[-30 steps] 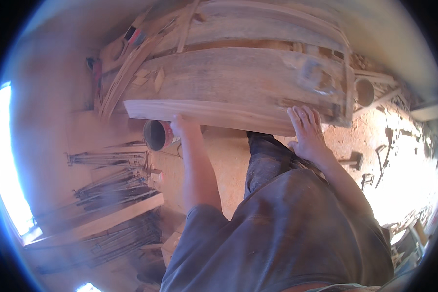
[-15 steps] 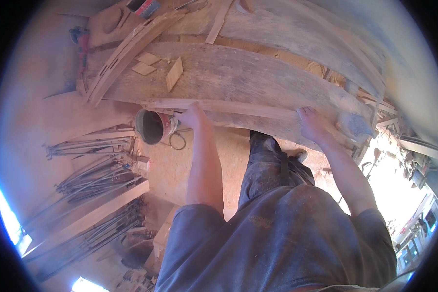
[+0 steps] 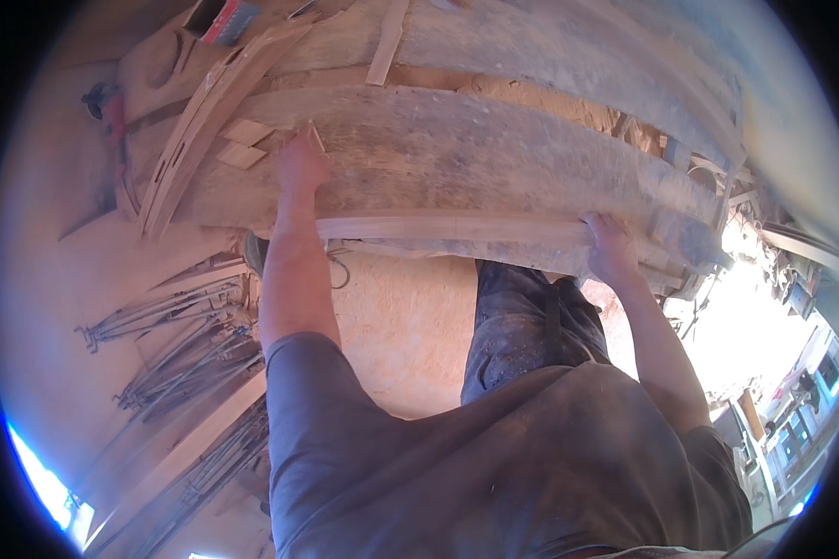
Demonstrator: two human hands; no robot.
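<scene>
Right, head view only: left hand [image 3: 300, 166] is stretched far forward, arm nearly straight, palm down on the wide dusty plank [image 3: 494, 158] of the workbench top, fingers spread flat and loose, gripping nothing. Just ahead of and left of those fingertips lie two small flat wood offcuts [image 3: 242, 144], near but apart from the hand. Right hand [image 3: 610, 248] sits at the near edge of the bench, elbow bent, fingers curled over the right end of a long thin pale wood strip [image 3: 438, 226]; thumb side is hidden, so how firm the grip is cannot be told. That strip lies lengthwise along the near edge of the plank, running from under the right fingers leftward to pass beneath the left forearm. Compared with half a second ago, the left hand has gone from the near edge, close to the strip, up onto the middle of the plank, and the right hand has come in closer to the strip's end; the view has also tipped so the bench fills more of the top. Containers: a dark round pot [image 3: 254, 253] is partly visible just under the bench edge, behind the left forearm; contents not visible. Curved wood slats [image 3: 196, 130] lean well left of the left fingers.
</scene>
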